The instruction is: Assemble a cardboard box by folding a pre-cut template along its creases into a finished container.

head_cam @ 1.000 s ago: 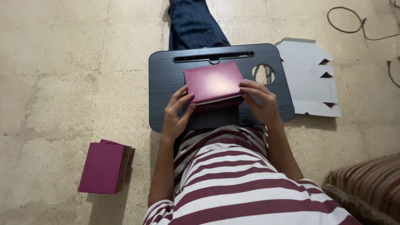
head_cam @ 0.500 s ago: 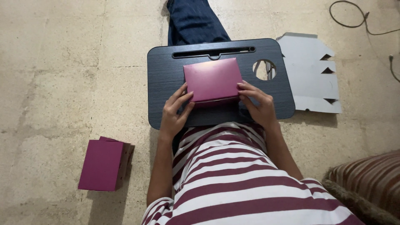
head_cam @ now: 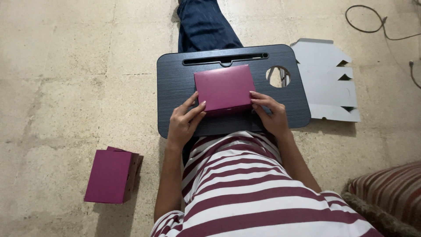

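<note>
A magenta cardboard box (head_cam: pixel 224 87) rests on a dark lap tray (head_cam: pixel 175 92) across my legs. My left hand (head_cam: pixel 184 122) grips the box's near left corner, fingers on its top and side. At the near right corner my right hand (head_cam: pixel 268 113) holds the box, fingertips pressed on its top edge. The box's lid face is flat and shut.
A second magenta box (head_cam: pixel 112 175) lies on the stone floor to my left. A flat grey unfolded carton sheet (head_cam: pixel 326 85) lies right of the tray. A black cable (head_cam: pixel 377 26) curls at the far right. A striped cushion (head_cam: pixel 390 195) sits near right.
The box has settled flatter on the tray and both hands have shifted slightly along its near corners. The view has drifted a little.
</note>
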